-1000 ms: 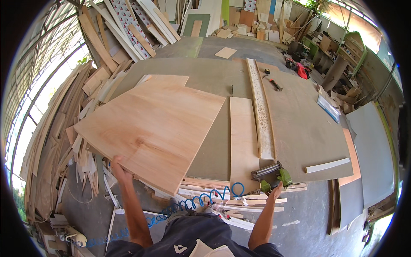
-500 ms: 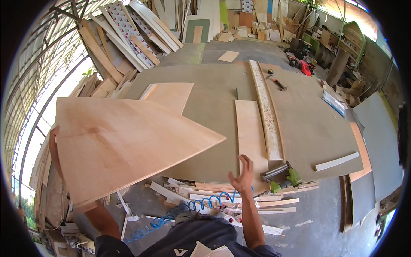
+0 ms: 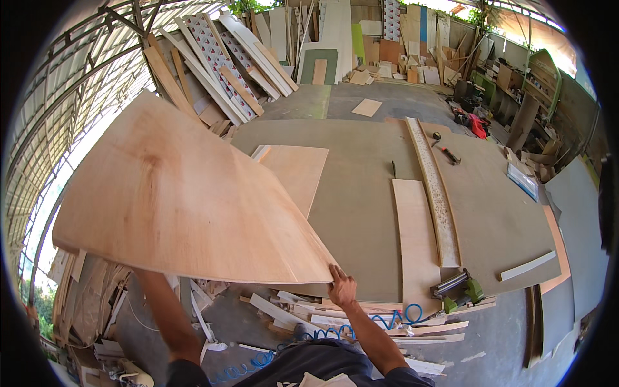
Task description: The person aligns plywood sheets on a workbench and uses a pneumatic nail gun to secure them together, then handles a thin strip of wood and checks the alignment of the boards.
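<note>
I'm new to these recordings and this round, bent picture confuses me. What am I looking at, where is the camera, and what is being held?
The camera sits on a person's head and looks down, and its fisheye lens bends straight edges. There is no machine, only two bare hands. The right hand grips the near corner of a large, light-brown plywood sheet, which is lifted and tilted. The left arm runs up under the sheet, so the left hand is hidden. Below lies a big grey-green workbench with a smaller plywood panel, a long pale board, a long mottled strip, a green nail gun and a blue coiled air hose.
</note>
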`<state>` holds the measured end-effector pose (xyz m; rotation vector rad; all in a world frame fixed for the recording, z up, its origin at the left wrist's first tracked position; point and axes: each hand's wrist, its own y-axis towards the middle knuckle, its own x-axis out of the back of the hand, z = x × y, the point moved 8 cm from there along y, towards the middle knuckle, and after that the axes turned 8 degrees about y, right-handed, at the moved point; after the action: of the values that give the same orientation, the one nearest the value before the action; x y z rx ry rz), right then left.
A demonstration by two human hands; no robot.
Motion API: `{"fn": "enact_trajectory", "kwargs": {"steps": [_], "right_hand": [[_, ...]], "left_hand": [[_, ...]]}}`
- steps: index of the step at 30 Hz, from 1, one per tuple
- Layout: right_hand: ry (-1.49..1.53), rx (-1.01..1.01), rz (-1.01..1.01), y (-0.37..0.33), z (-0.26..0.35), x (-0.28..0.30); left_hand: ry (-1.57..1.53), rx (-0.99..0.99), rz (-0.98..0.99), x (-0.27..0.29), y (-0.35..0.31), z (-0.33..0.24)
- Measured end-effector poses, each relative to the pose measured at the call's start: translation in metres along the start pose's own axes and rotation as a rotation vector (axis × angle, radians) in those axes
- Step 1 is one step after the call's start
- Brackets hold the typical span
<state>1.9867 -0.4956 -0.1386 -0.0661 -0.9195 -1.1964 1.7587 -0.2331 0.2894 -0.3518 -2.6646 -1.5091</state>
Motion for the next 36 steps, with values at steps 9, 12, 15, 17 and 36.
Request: {"fn": "enact_trajectory", "kwargs": {"steps": [9, 12, 15, 17, 36], "right_hand": [[0.191, -0.071, 0.038, -0.017, 0.063, -0.047], [0.556, -0.041, 0.28, 0.004, 0.051, -0.043], [0.92, -0.255, 0.473, 0.017, 0.021, -0.075], [1.05, -0.485, 0.507, 0.017, 0.0, -0.104], [2.106, -0.809, -0.242, 0.012, -0.004, -0.007]], "left_hand": [[-0.702, 0.522, -0.079, -0.112, -0.111, 0.053], [-0.736, 0.407, -0.018, -0.106, -0.083, 0.058], [-0.771, 0.405, 0.033, -0.095, -0.055, 0.058], [-0.763, 0.445, -0.01, -0.086, -0.048, 0.069], [-1.274, 0.841, -0.037, -0.136, 0.009, 0.238]]}}
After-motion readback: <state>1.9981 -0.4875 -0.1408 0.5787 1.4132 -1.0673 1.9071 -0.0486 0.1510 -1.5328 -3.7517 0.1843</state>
